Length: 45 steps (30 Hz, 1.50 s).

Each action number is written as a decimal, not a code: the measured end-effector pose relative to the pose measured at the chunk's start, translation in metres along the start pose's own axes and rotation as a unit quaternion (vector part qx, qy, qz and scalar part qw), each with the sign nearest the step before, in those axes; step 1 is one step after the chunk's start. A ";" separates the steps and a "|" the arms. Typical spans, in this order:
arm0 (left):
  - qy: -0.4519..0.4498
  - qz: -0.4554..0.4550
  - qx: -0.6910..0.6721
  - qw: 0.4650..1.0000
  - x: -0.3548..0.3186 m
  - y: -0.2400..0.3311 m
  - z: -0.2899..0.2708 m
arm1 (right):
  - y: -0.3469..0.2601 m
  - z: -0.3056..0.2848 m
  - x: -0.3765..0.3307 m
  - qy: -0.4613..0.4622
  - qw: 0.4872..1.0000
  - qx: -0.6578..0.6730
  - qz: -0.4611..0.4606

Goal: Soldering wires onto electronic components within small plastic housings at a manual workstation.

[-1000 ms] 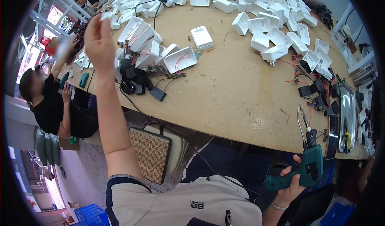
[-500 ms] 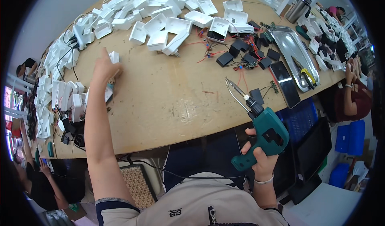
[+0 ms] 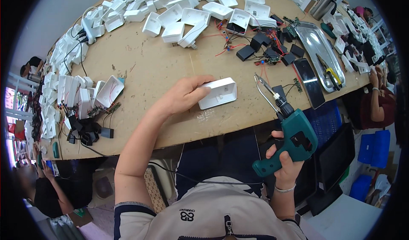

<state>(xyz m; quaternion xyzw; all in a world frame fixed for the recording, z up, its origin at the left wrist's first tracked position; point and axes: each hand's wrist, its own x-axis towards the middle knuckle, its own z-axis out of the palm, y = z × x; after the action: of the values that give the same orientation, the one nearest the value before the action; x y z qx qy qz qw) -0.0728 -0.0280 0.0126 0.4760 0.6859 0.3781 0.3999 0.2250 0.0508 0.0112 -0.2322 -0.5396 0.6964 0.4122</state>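
My left hand (image 3: 184,96) rests on the wooden table (image 3: 162,65) and grips a white plastic housing (image 3: 219,92) by its left end. The housing lies near the table's front edge with its hollow side up. My right hand (image 3: 284,165) holds a green electric screwdriver (image 3: 289,131) by its grip, below the table edge. The screwdriver's metal bit (image 3: 265,88) points up toward the housing, a short way to its right and apart from it.
Several white housings (image 3: 187,16) are heaped at the back and along the left (image 3: 70,93). Black modules with red wires (image 3: 264,48), a phone (image 3: 307,82) and a metal tray (image 3: 319,52) lie right. Other people sit at the left (image 3: 42,189) and right (image 3: 377,103).
My left hand has drawn back from the pile at the far left to the front middle, carrying a white housing. The view has swung right; the screwdriver stays in my right hand.
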 end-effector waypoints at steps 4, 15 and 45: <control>0.043 0.099 0.034 0.994 0.003 0.002 0.000 | -0.001 0.002 0.001 0.000 1.000 -0.002 -0.008; 0.210 0.207 0.229 0.928 0.062 0.020 -0.026 | 0.001 0.000 -0.001 0.015 1.000 -0.002 -0.006; 0.326 0.019 0.309 0.893 -0.075 -0.020 0.007 | 0.016 -0.004 0.007 -0.050 0.999 0.008 0.007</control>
<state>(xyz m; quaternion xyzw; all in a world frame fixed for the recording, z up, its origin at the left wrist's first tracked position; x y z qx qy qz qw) -0.0562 -0.1039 0.0054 0.4390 0.8507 0.2883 -0.0210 0.2192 0.0576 -0.0045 -0.1970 -0.5523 0.7144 0.3819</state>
